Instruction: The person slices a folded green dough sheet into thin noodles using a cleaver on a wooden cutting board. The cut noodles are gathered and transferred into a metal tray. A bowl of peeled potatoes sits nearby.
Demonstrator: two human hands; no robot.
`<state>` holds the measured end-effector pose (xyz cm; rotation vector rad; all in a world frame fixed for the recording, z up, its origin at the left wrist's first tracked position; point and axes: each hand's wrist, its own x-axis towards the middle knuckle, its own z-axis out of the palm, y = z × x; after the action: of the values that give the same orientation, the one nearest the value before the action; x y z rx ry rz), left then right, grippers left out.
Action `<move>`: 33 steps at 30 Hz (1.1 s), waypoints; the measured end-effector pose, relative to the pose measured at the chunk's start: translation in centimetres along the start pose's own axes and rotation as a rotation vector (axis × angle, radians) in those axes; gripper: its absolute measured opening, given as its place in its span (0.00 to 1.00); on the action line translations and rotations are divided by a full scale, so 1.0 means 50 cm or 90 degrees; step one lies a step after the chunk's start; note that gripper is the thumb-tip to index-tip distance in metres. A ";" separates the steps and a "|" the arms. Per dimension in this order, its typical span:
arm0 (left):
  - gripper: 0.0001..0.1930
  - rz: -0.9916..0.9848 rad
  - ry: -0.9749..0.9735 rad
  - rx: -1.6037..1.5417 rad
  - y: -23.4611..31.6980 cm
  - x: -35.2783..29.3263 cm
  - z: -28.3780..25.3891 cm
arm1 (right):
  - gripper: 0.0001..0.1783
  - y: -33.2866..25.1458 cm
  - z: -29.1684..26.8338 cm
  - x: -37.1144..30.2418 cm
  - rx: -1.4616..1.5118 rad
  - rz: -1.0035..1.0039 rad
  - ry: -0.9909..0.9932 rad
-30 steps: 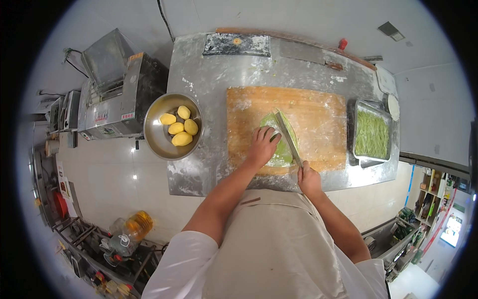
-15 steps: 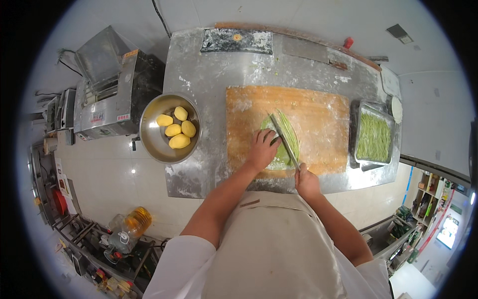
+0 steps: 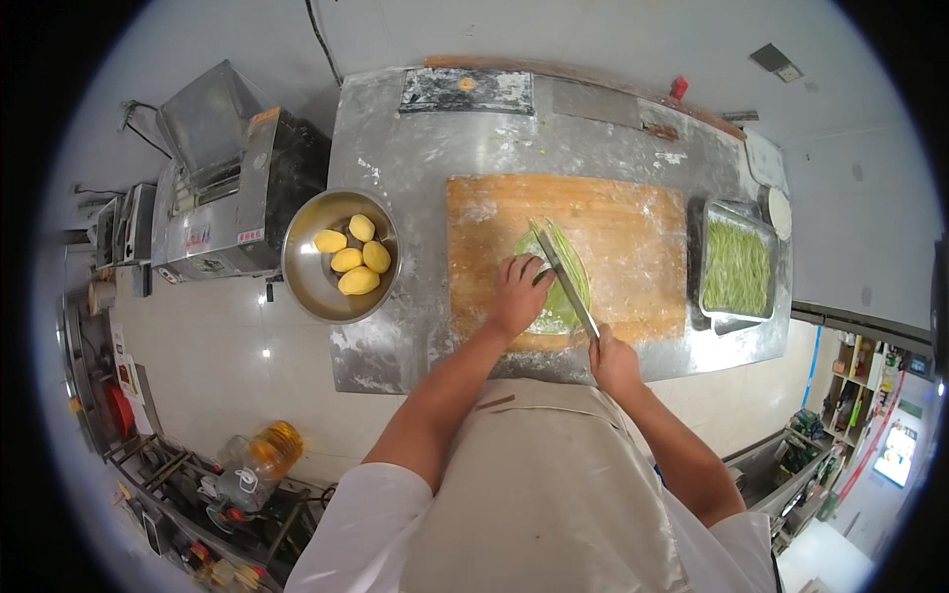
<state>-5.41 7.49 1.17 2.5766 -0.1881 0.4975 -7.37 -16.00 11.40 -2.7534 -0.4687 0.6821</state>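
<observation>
Knife point(image 3: 566, 277) has shifted left, right hand point(image 3: 617, 362) gripping it near the tabletop's front edge point(image 3: 712, 362); I'd press the soft-looking dough sheet point(image 3: 557, 316) leftward of it, where left hand point(image 3: 519, 292) lies spread.

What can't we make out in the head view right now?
Head view:
Knife: handle hidden by the right hand.
Green sheet: part under the left hand hidden.
Apron: lower end cut off by the picture's bottom edge.
Bright panel, far right: content too small to tell.

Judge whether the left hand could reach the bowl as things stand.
Probably yes: the left hand rests on the green dough, and the open-topped bowl is off to its left, with nothing standing between.
</observation>
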 end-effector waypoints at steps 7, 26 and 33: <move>0.19 0.009 -0.016 -0.021 0.003 -0.006 -0.006 | 0.11 0.018 0.054 -0.002 0.036 -0.019 0.063; 0.17 -0.003 -0.016 -0.032 -0.010 -0.006 0.007 | 0.12 -0.017 0.028 0.043 0.017 0.035 -0.012; 0.16 -0.012 0.001 -0.014 -0.003 0.001 0.016 | 0.12 -0.027 0.045 0.076 0.017 -0.002 0.055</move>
<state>-5.11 7.22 0.48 2.5548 -0.1674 0.4869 -5.61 -12.95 8.38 -2.7431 -0.4411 0.5627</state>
